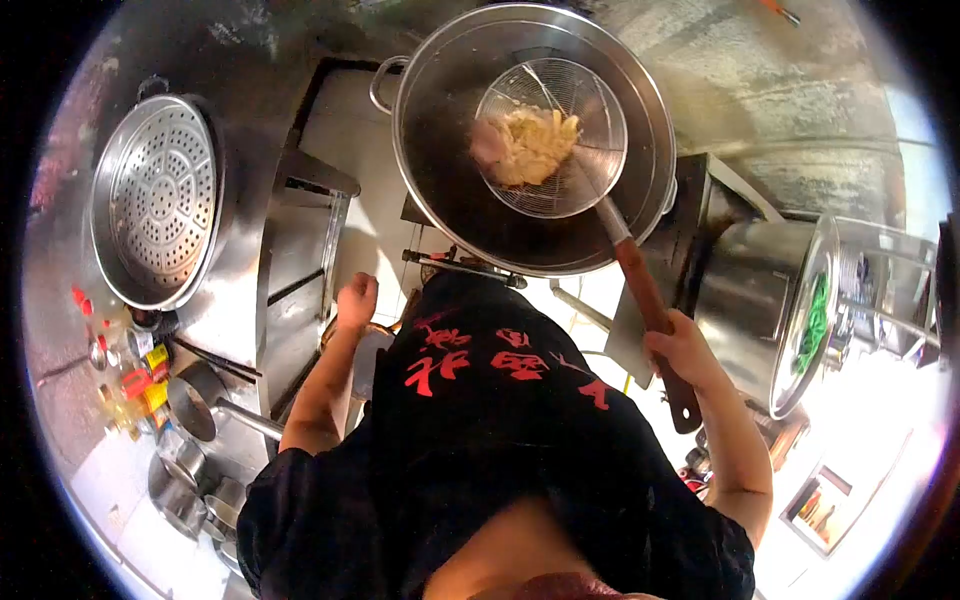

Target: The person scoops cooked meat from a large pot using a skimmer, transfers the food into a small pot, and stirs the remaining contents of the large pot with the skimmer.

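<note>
My right hand (pixel 682 350) is wrapped around the brown handle of a wire strainer (pixel 602 118), a large round skimmer. Its mesh basket is over the mouth of a big steel pot (pixel 660 75) with loop handles. Pale yellow food pieces (pixel 535 148) lie in the basket, with a pinkish patch at their left side. Whether the basket touches liquid in the dark pot I cannot tell. My left hand (pixel 357 300) hangs below and left of the pot, curled into a loose fist, with nothing visible in it.
On the left counter sits a perforated steamer pan (pixel 160 205). Below it are bottles, a long-handled saucepan (pixel 198 402) and several metal containers (pixel 180 495). At right, a tall steel pot (pixel 745 300) stands beside a plate of green vegetables (pixel 815 325).
</note>
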Tool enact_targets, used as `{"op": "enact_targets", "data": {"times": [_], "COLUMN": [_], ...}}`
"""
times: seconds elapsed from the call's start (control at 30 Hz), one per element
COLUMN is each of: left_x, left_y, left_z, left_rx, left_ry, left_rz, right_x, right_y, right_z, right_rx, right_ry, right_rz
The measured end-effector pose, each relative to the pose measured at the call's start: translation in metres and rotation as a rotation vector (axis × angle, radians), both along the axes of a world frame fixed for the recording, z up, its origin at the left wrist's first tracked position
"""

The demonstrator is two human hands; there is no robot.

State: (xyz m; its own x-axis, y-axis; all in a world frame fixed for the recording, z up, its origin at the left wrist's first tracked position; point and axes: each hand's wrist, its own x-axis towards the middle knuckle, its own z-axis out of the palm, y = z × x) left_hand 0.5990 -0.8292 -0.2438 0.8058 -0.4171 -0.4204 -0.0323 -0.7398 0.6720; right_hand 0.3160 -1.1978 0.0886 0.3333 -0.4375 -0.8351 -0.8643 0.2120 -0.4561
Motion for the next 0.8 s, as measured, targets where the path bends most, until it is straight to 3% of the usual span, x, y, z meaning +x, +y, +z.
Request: {"op": "enact_targets", "data": {"times": [0.1,0.23,0.33,0.43,0.47,0.57,0.7,0.8], "left_x": [0.016,0.017,0.011,0.01,0.006,0.004,0.0,-0.002], "left_y": [0.003,0.013,0.016,0.019,0.028,0.031,0.047,0.055], "left_z": [0.005,0.008,-0.009,-0.008,-0.028,-0.026,-0.06,-0.063], "left_rx": [-0.101,-0.051,0.096,0.055,-0.024,0.103,0.001,0.134], "left_ry": [0.04,0.017,-0.149,-0.06,-0.037,-0.041,0.002,0.001], "left_rz": [0.035,0.039,-0.065,-0.084,-0.015,-0.088,-0.052,-0.106], "right_x": [-0.001,-0.013,0.006,-0.004,-0.007,0.003,0.012,0.0], "right_y": [0.005,0.012,0.015,0.018,0.021,0.018,0.02,0.018], "right_z": [0.012,0.02,0.009,0.011,0.023,0.018,0.018,0.027], "right_rx": [0.025,0.067,0.028,0.018,0.021,0.013,-0.074,-0.081], "right_ry": [0.006,-0.019,-0.051,-0.018,0.002,-0.011,0.004,-0.002], "right_rz": [-0.034,-0.065,-0.064,-0.048,-0.032,0.002,-0.044,-0.045]}}
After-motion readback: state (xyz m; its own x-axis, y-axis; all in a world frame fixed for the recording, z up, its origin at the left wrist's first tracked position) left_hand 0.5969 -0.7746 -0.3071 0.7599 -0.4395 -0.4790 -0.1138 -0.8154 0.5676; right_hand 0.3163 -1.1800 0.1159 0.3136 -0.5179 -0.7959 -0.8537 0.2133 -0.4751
